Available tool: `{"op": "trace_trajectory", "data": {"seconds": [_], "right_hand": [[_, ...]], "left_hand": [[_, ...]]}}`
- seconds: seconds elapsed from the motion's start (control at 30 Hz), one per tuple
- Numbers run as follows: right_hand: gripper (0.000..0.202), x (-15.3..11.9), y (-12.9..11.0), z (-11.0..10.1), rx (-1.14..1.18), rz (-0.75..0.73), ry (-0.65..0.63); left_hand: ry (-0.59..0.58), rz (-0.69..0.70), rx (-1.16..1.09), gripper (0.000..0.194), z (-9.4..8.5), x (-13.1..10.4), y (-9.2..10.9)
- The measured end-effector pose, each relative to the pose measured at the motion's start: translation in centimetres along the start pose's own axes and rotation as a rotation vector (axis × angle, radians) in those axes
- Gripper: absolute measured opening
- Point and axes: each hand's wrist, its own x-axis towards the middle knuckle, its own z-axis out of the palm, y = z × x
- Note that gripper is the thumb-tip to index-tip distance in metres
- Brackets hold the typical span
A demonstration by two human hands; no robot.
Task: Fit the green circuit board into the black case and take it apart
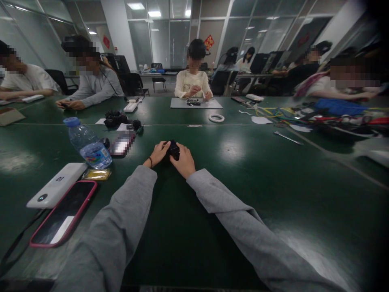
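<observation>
A small black object (pixel 174 150) is between my two hands, low over the green table (pixel 231 174); what it is I cannot make out. My left hand (pixel 159 153), with a dark band at the wrist, grips its left side. Around its right side the fingers of my right hand (pixel 183 159) are wrapped. Both hands are close together, and their grip hides part of the object.
Left of my arms are a water bottle (pixel 92 148), a yellow packet (pixel 97 174), a white power bank (pixel 57 184) and a red-edged phone (pixel 64 213). Ahead lies a white ring (pixel 216 118); tangled cables (pixel 328 117) are at the right. Several people sit around.
</observation>
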Motion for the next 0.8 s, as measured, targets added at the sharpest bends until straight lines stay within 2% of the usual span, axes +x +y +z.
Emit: {"op": "trace_trajectory", "data": {"seconds": [0.23,0.37,0.47,0.6,0.8], "right_hand": [[0.057,0.0,-0.2,-0.2,0.091,0.006,-0.008],[0.068,0.1,0.0,-0.1,0.225,0.021,-0.020],[0.072,0.5,0.7,0.4,0.385,0.136,-0.047],[0.057,1.2,1.8,0.8,0.674,0.311,-0.134],[0.062,1.8,2.0,-0.1,0.983,0.388,-0.253]], "left_hand": [[0.045,-0.099,-0.289,0.048,0.2,0.3,-0.9],[0.079,-0.145,-0.475,0.054,-0.2,0.1,-0.5],[0.092,-0.153,-0.590,0.059,-0.6,0.0,-0.2],[0.082,-0.152,-0.668,0.064,-0.8,-0.1,0.2],[0.040,-0.099,-0.674,0.066,-1.0,-0.6,1.1]]}}
